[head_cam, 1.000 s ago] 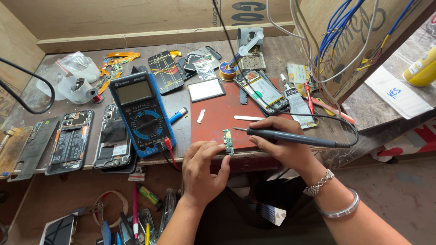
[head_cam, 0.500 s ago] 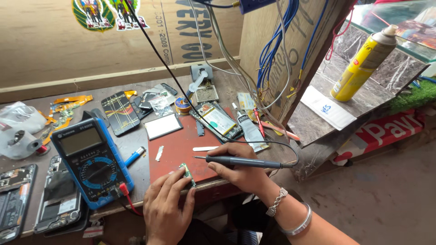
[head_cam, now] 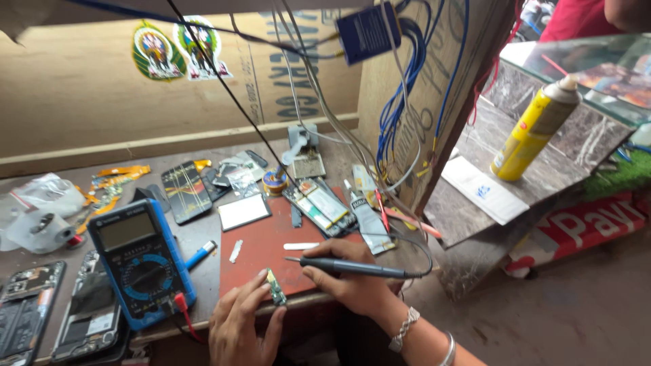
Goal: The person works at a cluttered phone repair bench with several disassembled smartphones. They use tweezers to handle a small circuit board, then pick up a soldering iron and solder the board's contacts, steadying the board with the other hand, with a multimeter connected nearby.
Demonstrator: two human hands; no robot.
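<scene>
My left hand (head_cam: 241, 325) pinches small green circuit board (head_cam: 275, 287) at near edge of red mat (head_cam: 271, 251), fingers narrow on it. My right hand (head_cam: 349, 281) wraps dark soldering iron (head_cam: 346, 266), tip over mat, just right of board; tip-to-board contact unclear, probably apart. Blue multimeter (head_cam: 139, 261) left of mat on table (head_cam: 203, 234). Yellow spray can (head_cam: 536, 129) far right of mat.

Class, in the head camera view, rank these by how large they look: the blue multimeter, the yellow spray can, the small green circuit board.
1. Blue multimeter
2. Yellow spray can, which stands farther from the camera, so this ranking is unsure
3. Small green circuit board, held by the left hand
</scene>
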